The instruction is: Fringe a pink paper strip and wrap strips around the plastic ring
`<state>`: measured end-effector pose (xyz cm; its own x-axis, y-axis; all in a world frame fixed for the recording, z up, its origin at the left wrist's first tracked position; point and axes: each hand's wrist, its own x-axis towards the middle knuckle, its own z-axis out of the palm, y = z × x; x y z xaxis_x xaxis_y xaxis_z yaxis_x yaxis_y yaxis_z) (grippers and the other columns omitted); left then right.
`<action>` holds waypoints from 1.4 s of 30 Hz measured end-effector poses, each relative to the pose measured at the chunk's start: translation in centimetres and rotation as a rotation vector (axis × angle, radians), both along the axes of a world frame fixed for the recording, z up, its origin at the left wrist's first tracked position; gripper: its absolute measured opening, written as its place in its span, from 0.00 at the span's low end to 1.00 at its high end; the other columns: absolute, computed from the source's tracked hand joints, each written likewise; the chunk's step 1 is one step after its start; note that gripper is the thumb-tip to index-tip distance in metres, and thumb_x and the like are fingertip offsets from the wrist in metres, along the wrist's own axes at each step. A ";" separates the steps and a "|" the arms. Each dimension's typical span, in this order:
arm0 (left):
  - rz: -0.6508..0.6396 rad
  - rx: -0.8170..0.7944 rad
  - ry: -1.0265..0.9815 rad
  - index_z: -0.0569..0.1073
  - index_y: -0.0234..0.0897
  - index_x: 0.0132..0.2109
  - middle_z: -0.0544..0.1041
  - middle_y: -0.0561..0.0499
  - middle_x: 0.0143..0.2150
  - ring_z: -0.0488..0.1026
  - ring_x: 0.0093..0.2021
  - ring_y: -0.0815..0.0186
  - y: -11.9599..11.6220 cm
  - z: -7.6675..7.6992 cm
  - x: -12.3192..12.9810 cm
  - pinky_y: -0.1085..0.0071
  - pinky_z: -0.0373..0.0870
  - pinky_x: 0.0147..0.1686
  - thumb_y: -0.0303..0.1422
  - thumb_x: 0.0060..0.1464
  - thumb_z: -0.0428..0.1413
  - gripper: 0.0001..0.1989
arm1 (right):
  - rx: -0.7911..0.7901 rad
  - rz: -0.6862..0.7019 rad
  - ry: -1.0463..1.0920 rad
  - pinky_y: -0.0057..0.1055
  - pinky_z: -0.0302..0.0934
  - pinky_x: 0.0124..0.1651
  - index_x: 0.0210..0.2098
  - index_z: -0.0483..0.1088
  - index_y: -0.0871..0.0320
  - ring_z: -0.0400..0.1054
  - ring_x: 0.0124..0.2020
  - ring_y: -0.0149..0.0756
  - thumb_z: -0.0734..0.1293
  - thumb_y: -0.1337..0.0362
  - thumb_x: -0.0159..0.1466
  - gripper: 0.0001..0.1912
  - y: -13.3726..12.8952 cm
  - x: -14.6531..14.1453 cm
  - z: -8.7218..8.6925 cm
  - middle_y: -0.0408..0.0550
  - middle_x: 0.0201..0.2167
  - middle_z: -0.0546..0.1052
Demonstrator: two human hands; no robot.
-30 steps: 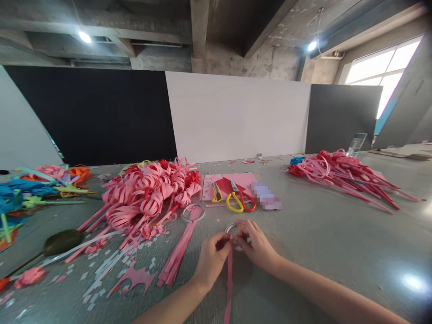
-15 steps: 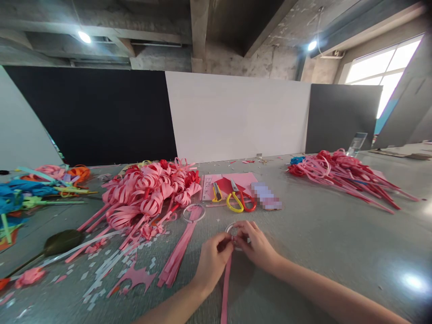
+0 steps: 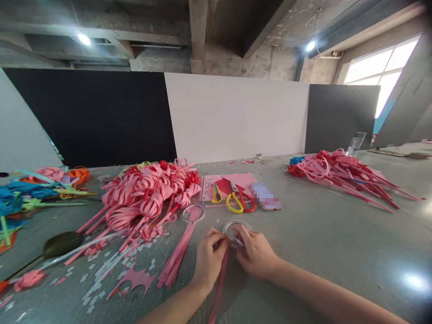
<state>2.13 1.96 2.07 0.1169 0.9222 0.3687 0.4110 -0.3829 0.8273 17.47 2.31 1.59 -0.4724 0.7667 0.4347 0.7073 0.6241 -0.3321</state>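
Note:
My left hand [image 3: 209,259] pinches a long pink paper strip [image 3: 220,285] near its top end, beside a white ring [image 3: 245,222]. The strip hangs down toward the bottom edge of the view. On the ring's right side, my right hand [image 3: 255,252] has its fingers curled over the near part of the ring, thumb below; its fingertips partly hide what they touch. Left of my hands lies another white ring [image 3: 184,215] with a bundle of pink strips [image 3: 178,261] looped through it.
Yellow-handled scissors [image 3: 234,203] and red-handled scissors [image 3: 249,207] lie on pink paper [image 3: 248,178], beside a cutter [image 3: 216,192]. Pink paper loops [image 3: 148,189] are heaped left; pink and red strips [image 3: 340,173] lie right. Paper scraps litter the front left.
My hands have moved slightly apart at the fingertips, and more of the ring shows. The strip's lower end has swung left.

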 end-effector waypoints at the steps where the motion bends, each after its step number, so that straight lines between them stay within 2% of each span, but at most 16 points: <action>1: 0.006 -0.002 0.003 0.71 0.36 0.27 0.66 0.54 0.27 0.65 0.28 0.68 0.0 0.0 0.0 0.75 0.59 0.28 0.31 0.50 0.48 0.10 | -0.002 -0.028 -0.023 0.28 0.54 0.30 0.47 0.51 0.59 0.65 0.29 0.35 0.56 0.73 0.50 0.23 0.1 -0.1 -0.1 0.46 0.31 0.70; 3: 0.021 -0.003 0.007 0.71 0.36 0.26 0.65 0.55 0.26 0.65 0.27 0.68 0.1 -0.1 0.0 0.75 0.59 0.27 0.31 0.50 0.48 0.10 | -0.016 -0.101 -0.056 0.28 0.54 0.29 0.46 0.52 0.60 0.65 0.29 0.35 0.55 0.73 0.51 0.22 0.2 -0.2 -0.3 0.47 0.32 0.70; 7: 0.034 0.003 0.035 0.72 0.36 0.25 0.65 0.55 0.25 0.64 0.26 0.69 0.0 0.1 0.0 0.75 0.58 0.27 0.32 0.50 0.49 0.10 | -0.034 -0.302 -0.122 0.30 0.54 0.28 0.44 0.56 0.61 0.65 0.28 0.35 0.55 0.73 0.51 0.20 0.2 -0.5 -0.2 0.52 0.41 0.67; 10: 0.029 -0.009 0.067 0.73 0.36 0.25 0.65 0.54 0.25 0.63 0.25 0.69 0.0 0.2 0.0 0.75 0.57 0.26 0.32 0.50 0.49 0.10 | -0.021 -0.369 -0.132 0.32 0.55 0.32 0.42 0.60 0.61 0.64 0.33 0.38 0.57 0.72 0.50 0.19 0.0 -0.5 0.0 0.53 0.40 0.66; 14: 0.020 -0.029 0.067 0.74 0.36 0.26 0.64 0.54 0.24 0.63 0.25 0.69 0.1 0.1 0.0 0.75 0.57 0.26 0.33 0.50 0.49 0.11 | 0.099 -0.186 -0.041 0.37 0.52 0.43 0.41 0.62 0.59 0.58 0.42 0.42 0.60 0.71 0.48 0.19 -0.1 -0.4 0.4 0.51 0.40 0.65; 18: -0.013 -0.042 0.053 0.73 0.36 0.25 0.62 0.55 0.24 0.62 0.24 0.69 0.1 -0.1 0.0 0.76 0.57 0.25 0.34 0.50 0.49 0.12 | 0.147 -0.057 0.050 0.35 0.52 0.42 0.33 0.64 0.58 0.59 0.37 0.36 0.59 0.72 0.54 0.08 0.1 -0.4 0.4 0.47 0.32 0.67; 23: -0.024 -0.039 0.060 0.73 0.35 0.24 0.63 0.55 0.24 0.63 0.25 0.69 -0.1 0.0 0.0 0.76 0.58 0.26 0.33 0.50 0.49 0.12 | 0.158 -0.031 0.109 0.32 0.52 0.40 0.27 0.64 0.58 0.60 0.32 0.33 0.59 0.73 0.57 0.06 0.4 -0.3 0.5 0.43 0.26 0.69; 31: -0.029 -0.047 0.072 0.72 0.36 0.25 0.65 0.54 0.24 0.65 0.26 0.67 -0.2 0.3 0.1 0.75 0.59 0.27 0.33 0.50 0.48 0.12 | 0.161 0.001 0.160 0.35 0.52 0.43 0.28 0.65 0.57 0.63 0.30 0.31 0.59 0.72 0.58 0.06 0.5 -0.1 0.4 0.42 0.24 0.71; 36: -0.013 -0.048 0.088 0.71 0.36 0.24 0.66 0.54 0.24 0.66 0.26 0.67 -0.2 0.1 0.2 0.74 0.59 0.26 0.32 0.49 0.48 0.11 | 0.158 -0.001 0.157 0.37 0.51 0.45 0.33 0.66 0.56 0.64 0.29 0.32 0.59 0.72 0.58 0.07 0.6 -0.2 0.2 0.42 0.24 0.71; 42: -0.012 -0.031 0.093 0.71 0.36 0.28 0.67 0.53 0.27 0.66 0.28 0.66 -0.3 0.0 0.2 0.73 0.60 0.29 0.31 0.49 0.48 0.09 | 0.169 0.017 0.111 0.36 0.51 0.45 0.29 0.65 0.57 0.62 0.29 0.31 0.59 0.72 0.58 0.06 0.6 -0.2 0.2 0.42 0.24 0.70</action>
<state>2.29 1.71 2.07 0.1603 0.9312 0.3273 0.4826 -0.3632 0.7970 17.24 2.88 1.76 -0.4263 0.6709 0.6068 0.6611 0.6889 -0.2972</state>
